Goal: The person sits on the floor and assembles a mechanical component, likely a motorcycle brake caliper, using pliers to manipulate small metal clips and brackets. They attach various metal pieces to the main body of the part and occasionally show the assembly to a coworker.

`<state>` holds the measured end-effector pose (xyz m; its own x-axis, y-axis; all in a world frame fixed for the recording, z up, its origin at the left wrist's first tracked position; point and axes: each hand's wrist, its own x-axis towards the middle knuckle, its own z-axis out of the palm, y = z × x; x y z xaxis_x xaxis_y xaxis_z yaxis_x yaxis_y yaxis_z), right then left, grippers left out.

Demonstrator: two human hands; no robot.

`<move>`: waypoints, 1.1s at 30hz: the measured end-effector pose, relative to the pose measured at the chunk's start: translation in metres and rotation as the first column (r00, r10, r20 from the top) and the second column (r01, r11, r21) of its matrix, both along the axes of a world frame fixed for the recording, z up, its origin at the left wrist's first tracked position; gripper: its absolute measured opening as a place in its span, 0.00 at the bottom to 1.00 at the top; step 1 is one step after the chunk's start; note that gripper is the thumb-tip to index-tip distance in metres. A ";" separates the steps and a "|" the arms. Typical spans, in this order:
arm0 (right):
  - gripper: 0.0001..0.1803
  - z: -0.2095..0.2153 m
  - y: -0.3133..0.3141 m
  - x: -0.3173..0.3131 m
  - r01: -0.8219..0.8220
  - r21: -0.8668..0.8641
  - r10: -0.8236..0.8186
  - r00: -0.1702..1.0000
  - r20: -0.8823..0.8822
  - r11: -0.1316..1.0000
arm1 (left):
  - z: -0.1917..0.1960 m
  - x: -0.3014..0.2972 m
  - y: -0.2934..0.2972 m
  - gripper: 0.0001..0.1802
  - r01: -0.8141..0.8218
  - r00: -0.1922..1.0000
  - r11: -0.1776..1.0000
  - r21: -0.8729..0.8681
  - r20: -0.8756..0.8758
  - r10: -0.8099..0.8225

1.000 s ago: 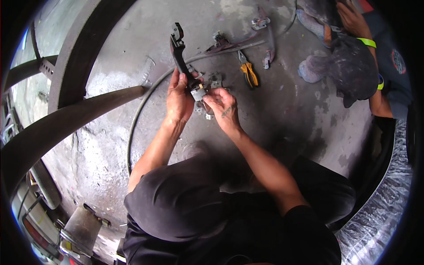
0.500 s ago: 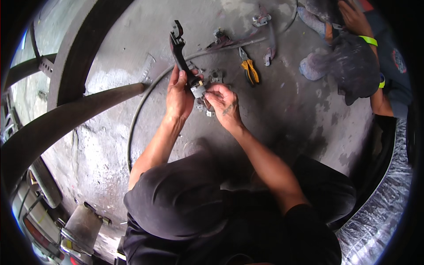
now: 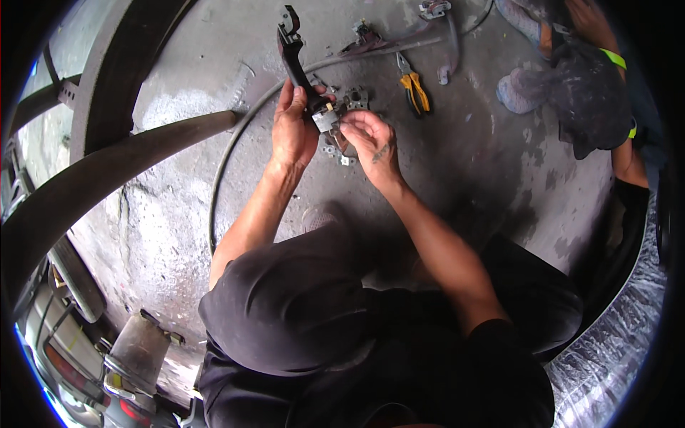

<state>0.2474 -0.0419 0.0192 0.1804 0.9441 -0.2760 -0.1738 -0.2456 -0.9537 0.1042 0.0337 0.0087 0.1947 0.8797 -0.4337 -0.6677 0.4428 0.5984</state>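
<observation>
My left hand (image 3: pixel 292 134) is wrapped round the lower part of a black car door handle (image 3: pixel 294 64), which stands tilted with its hooked end pointing away from me. At its near end sits a small grey block (image 3: pixel 326 121) with a brass-coloured bit. The fingertips of my right hand (image 3: pixel 374 145) are pinched together against the side of this block; whatever small piece they may hold is hidden. Just beneath my hands, small metal brackets (image 3: pixel 357 98) lie on the floor, partly covered by the fingers.
Combination pliers with yellow-and-black grips (image 3: pixel 415 89) lie to the right. Beyond are other handle parts (image 3: pixel 364 36) and a grey hose (image 3: pixel 222 167) curving across the floor. A curved dark beam (image 3: pixel 143 157) juts in from the left. At the far right, another person (image 3: pixel 585 100) crouches.
The view has shifted a little, so the floor things sit higher and farther right. Both hands stay at the door handle, with the right fingers still pinched at the grey block.
</observation>
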 end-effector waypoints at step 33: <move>0.18 -0.009 -0.011 0.002 -0.094 -0.005 0.094 0.993 0.076 0.996 | -0.019 -0.001 -0.007 0.19 -0.058 0.989 0.998 -0.010 -0.138 0.056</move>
